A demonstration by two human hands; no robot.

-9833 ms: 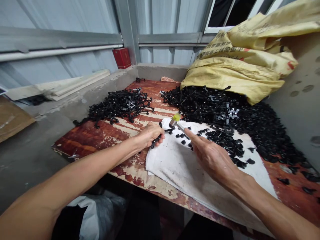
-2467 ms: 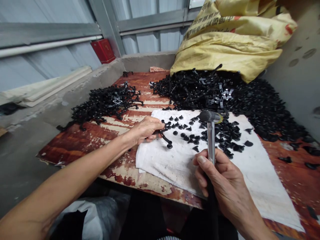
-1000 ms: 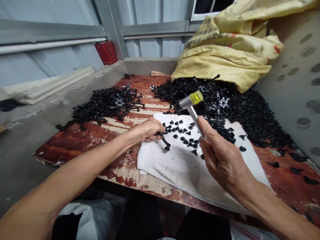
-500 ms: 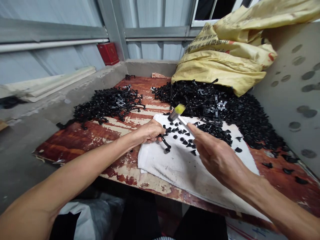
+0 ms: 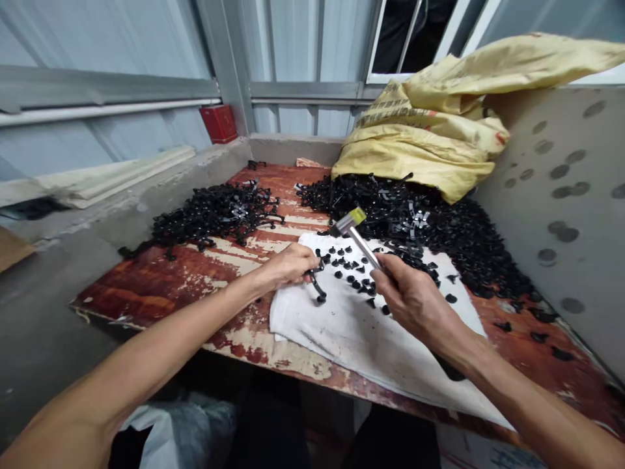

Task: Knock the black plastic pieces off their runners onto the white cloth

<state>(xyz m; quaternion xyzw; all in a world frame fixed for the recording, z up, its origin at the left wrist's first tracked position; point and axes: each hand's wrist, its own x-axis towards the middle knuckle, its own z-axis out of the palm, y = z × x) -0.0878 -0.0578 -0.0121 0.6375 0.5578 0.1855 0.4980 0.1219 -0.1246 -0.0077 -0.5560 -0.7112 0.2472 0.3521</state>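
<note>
My left hand (image 5: 289,266) is closed on a black plastic sprue (image 5: 315,286) that lies on the left part of a white cloth (image 5: 351,326). A small metal hammer (image 5: 355,229) with a yellow face is gripped in my right hand (image 5: 413,301), its head raised just beyond the sprue. Several small black round parts (image 5: 349,270) lie loose on the cloth between my hands.
A big heap of black parts (image 5: 439,228) spills from a yellow sack (image 5: 439,130) at the back right. A smaller pile of black sprues (image 5: 219,212) lies at the left on the worn red board (image 5: 170,273). A concrete wall (image 5: 561,215) stands on the right, a red box (image 5: 219,122) on the ledge.
The hammer came down from its raised position a second ago and its head now sits low near the sprue. My left hand has kept its hold in the same place.
</note>
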